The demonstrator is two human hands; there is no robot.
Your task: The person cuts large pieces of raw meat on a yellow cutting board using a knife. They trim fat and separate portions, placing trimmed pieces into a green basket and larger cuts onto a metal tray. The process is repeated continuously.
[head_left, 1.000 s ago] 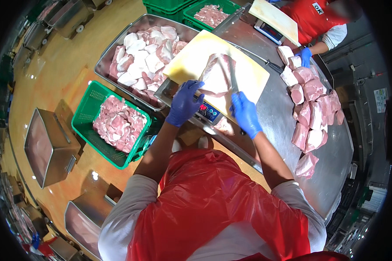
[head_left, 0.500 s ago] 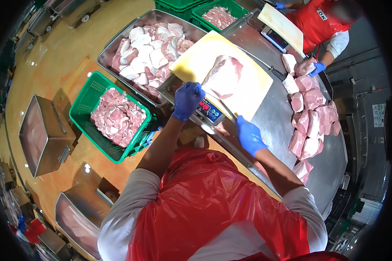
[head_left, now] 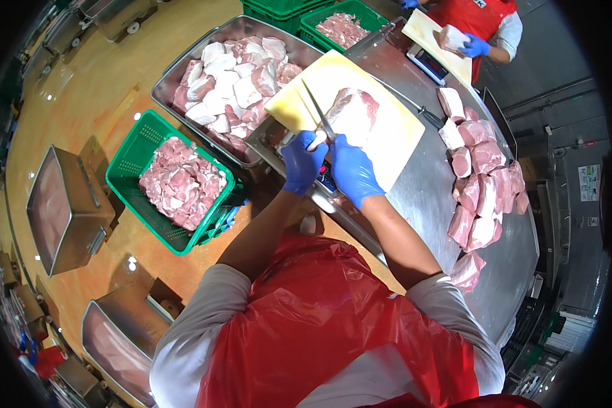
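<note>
Right hand (head_left: 352, 170) clasps knife (head_left: 318, 110); left hand (head_left: 302, 164) pinches pale scrap (head_left: 316, 141) (meat (head_left: 353, 119) just beyond).

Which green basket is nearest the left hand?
The lower-left green basket, heaped with meat, beside the metal tub; the green baskets at the picture's top sit farther off.

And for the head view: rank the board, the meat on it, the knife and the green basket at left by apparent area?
Largest to smallest:
1. Board and green basket: too close to rank, given the fisheye bend
2. Meat
3. Knife
</note>
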